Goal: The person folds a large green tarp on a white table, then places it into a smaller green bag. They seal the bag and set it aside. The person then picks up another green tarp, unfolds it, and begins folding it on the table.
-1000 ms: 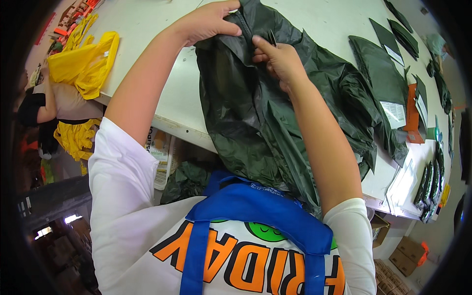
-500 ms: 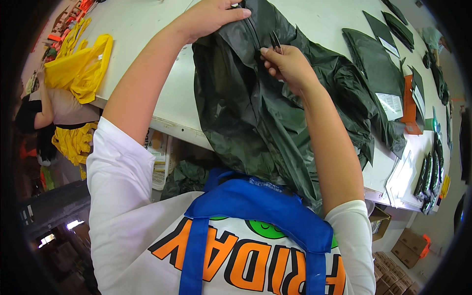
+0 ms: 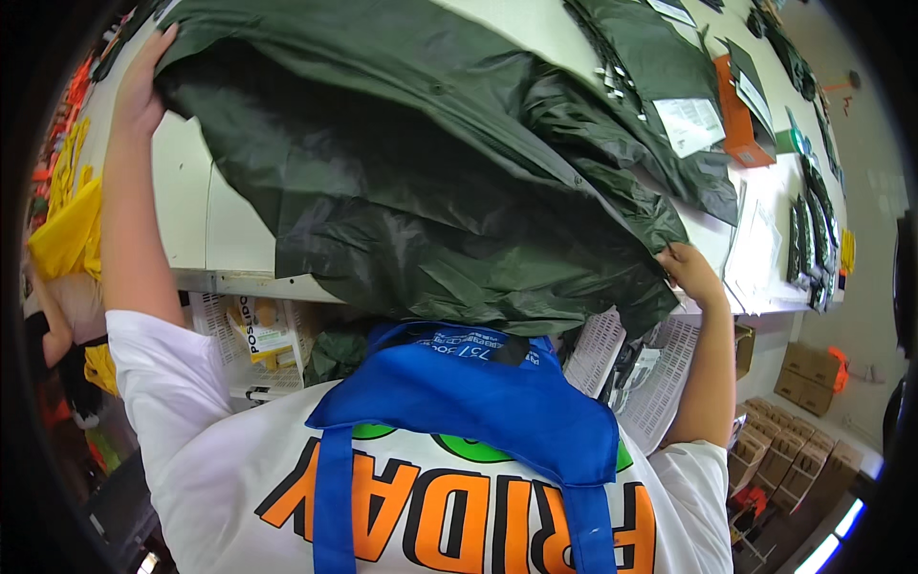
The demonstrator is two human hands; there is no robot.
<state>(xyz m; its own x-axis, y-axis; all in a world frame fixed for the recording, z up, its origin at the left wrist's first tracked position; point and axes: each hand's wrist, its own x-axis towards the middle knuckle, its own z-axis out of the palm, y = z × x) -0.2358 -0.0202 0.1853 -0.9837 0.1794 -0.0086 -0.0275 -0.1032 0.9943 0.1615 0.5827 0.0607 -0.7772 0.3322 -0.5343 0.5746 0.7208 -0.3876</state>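
Note:
A dark green waterproof coat [image 3: 411,182] is stretched across the white table [image 3: 239,220], its front strip with small snaps running slantwise from upper left to lower right. At the upper left, my left hand [image 3: 145,88] is closed on one end of the coat, the fingers partly behind the fabric. My right hand [image 3: 690,272] pinches the coat's edge at the right, near the table's front. The near part of the coat hangs over the table edge towards my blue apron [image 3: 469,402]. Whether my right hand also holds a small tool is hidden.
Folded dark green garments [image 3: 650,57] with a white paper sheet [image 3: 690,126] lie at the far right, beside an orange box [image 3: 746,115]. Perforated white baskets [image 3: 660,383] sit under the table. At the left, another person's arm [image 3: 50,311] is near yellow garments [image 3: 72,230].
Both hands have moved apart, left hand to the left and right hand right and nearer me. The bunched coat is now spread wide. The pointed metal tool in my right hand no longer shows.

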